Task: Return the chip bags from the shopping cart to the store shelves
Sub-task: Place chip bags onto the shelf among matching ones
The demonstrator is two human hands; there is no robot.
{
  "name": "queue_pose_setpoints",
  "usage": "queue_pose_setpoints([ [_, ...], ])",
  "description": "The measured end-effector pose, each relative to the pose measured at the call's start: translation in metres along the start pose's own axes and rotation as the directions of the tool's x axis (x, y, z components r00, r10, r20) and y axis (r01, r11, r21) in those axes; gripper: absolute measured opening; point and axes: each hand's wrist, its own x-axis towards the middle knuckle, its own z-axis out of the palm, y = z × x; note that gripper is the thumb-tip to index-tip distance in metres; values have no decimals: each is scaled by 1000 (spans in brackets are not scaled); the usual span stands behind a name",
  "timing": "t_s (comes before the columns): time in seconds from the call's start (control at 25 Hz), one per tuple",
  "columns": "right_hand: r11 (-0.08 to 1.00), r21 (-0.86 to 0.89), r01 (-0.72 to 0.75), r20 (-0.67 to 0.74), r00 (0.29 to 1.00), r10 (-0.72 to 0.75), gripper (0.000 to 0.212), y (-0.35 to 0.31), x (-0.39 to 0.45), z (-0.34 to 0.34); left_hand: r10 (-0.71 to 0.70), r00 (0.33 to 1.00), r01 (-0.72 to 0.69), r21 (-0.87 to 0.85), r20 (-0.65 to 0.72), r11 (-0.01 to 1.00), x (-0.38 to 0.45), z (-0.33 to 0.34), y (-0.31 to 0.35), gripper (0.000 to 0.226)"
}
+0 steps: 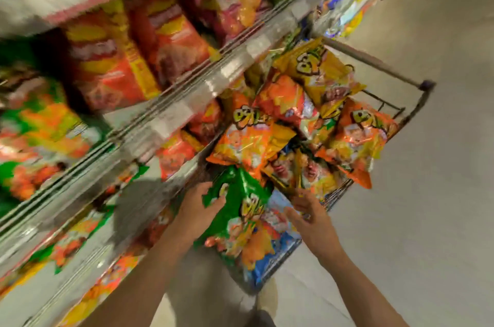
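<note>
- Green chip bag (240,209): glossy foil, orange snack picture on lower half, cartoon-style yellow logo at centre; lay tilted at near end of shopping cart (417,83), on top of a blue bag (278,254).
- Left hand (197,209): gripped left edge of green chip bag, fingers curled over its front, foil crumpled beneath them.
- Right hand (310,214): fingers loosely spread and relaxed, grasped nothing; hovered just beside right edge of green chip bag, above the blue bag; contact could not be told.
- Orange and yellow chip bags (302,113): heaped in cart beyond the hands, several overlapping, same cartoon-style logo on each; lettering too blurred to read.
- Store shelves (171,102): ran along left side, wire-fronted, pale price tags on rail, print illegible.
- Red bags (112,65): stood on upper shelf; brand banner blurred, unreadable.
- Green-and-orange bags (40,126): shelved at far left, strongly blurred.
- Grey floor (427,219): lay right of cart.
</note>
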Motion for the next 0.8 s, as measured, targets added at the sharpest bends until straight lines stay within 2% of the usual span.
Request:
queue_pose_setpoints([
  [0.08, 1000, -9, 19, -56, 998, -19, 46, -6, 36, -29, 32, 999, -32, 9, 42, 999, 34, 19, 31, 57],
  [0.2, 999, -12, 48, -217, 975, -50, 41, -22, 80, -71, 133, 990, -136, 81, 48, 987, 78, 34, 78, 60],
  [0.32, 997, -56, 53, -440, 895, -73, 43, -31, 110, -110, 273, 959, -283, 167, 80, 944, 118, 48, 135, 59],
  [0.44, 986, -149, -81, -583, 812, -21, 55, -17, 127, -142, 477, 871, -490, 242, 115, 837, 158, 55, 201, 57],
  [0.52, 980, -81, -184, -595, 797, 100, 64, -9, 134, -152, 602, 780, -621, 328, 171, 712, 195, 64, 251, 60],
  [0.56, 976, 12, -217, -567, 803, 185, 68, -8, 136, -152, 628, 756, -648, 354, 185, 675, 213, 71, 277, 63],
  [0.6, 964, 129, -232, -521, 811, 265, 69, -7, 138, -151, 610, 773, -627, 350, 173, 696, 229, 81, 301, 66],
  [0.64, 943, 226, -243, -476, 818, 324, 68, -7, 139, -148, 540, 830, -556, 280, 139, 783, 242, 91, 319, 68],
  [0.72, 911, 325, -253, -463, 798, 386, 67, -7, 145, -143, 272, 961, -273, 15, 48, 962, 255, 111, 334, 74],
  [0.76, 901, 351, -254, -466, 788, 403, 68, -8, 146, -140, 133, 991, -133, -120, -5, 984, 255, 116, 329, 76],
  [0.8, 893, 369, -258, -468, 778, 419, 69, -10, 148, -138, 45, 997, -57, -235, -55, 970, 252, 119, 320, 73],
])
